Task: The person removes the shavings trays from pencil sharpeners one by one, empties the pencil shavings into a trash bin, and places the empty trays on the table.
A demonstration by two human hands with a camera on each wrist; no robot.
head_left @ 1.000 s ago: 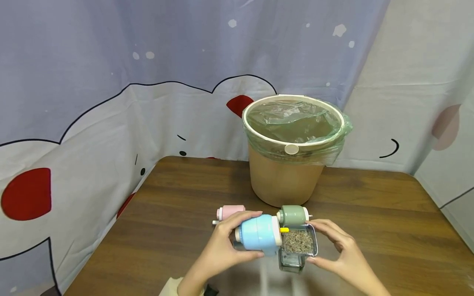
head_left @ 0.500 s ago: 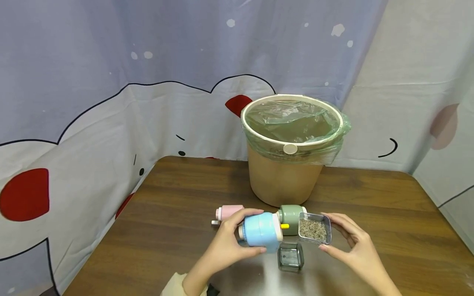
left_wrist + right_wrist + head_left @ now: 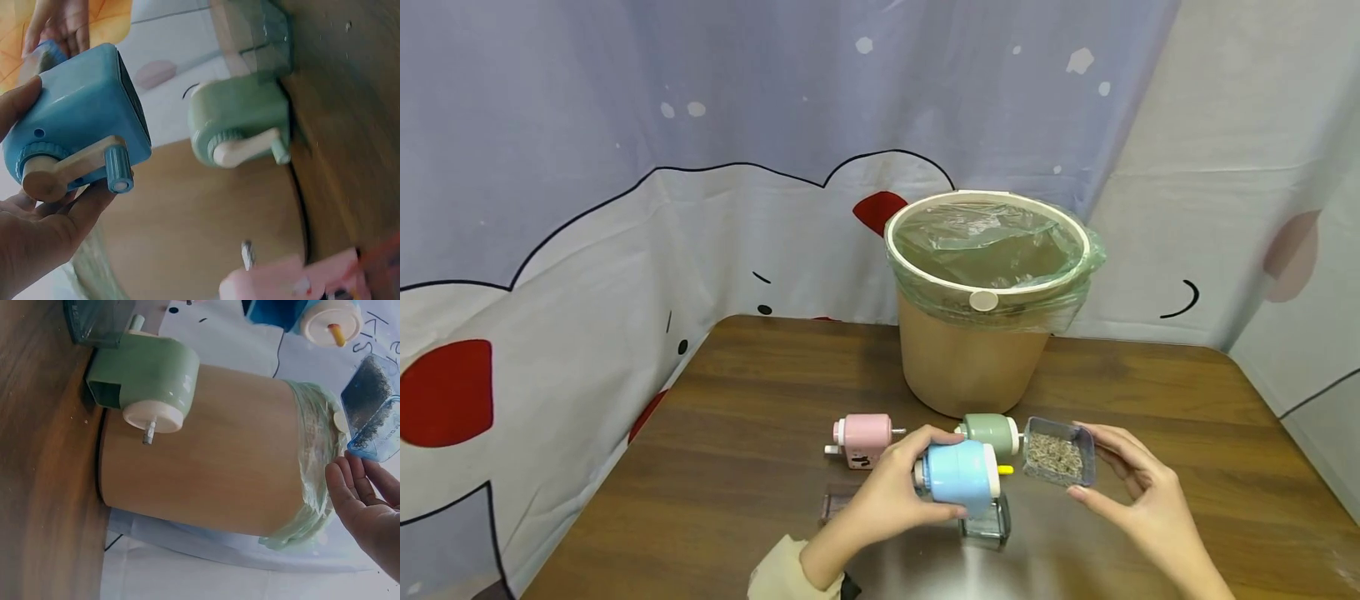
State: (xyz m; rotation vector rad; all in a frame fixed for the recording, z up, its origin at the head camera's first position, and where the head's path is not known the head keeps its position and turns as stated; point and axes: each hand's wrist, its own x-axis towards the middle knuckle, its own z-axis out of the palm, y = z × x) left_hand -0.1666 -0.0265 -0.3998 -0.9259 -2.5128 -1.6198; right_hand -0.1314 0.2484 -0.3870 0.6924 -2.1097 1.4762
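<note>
My left hand (image 3: 898,492) grips a blue crank pencil sharpener (image 3: 961,475) above the table; a yellow tip sticks out of its white front. In the left wrist view its crank (image 3: 81,164) faces the camera. My right hand (image 3: 1142,492) pinches a clear shavings drawer (image 3: 1060,452) by its edges, apart from the sharpener. Pencil shavings (image 3: 369,394) lie inside it. Behind the blue sharpener stands a green sharpener (image 3: 992,432), with a pink sharpener (image 3: 867,437) to its left. A clear empty drawer (image 3: 988,527) sits on the table, partly hidden by the blue sharpener.
A tan bin (image 3: 973,358) lined with a thin green bag (image 3: 1000,312) stands at the back of the wooden table (image 3: 760,400). Another drawer (image 3: 837,502) lies partly behind my left wrist. A printed curtain (image 3: 737,242) hangs behind the table.
My right hand has drawn the drawer of shavings rightward, away from the blue sharpener. The left hand has shifted slightly right with the sharpener, uncovering more of the pink one.
</note>
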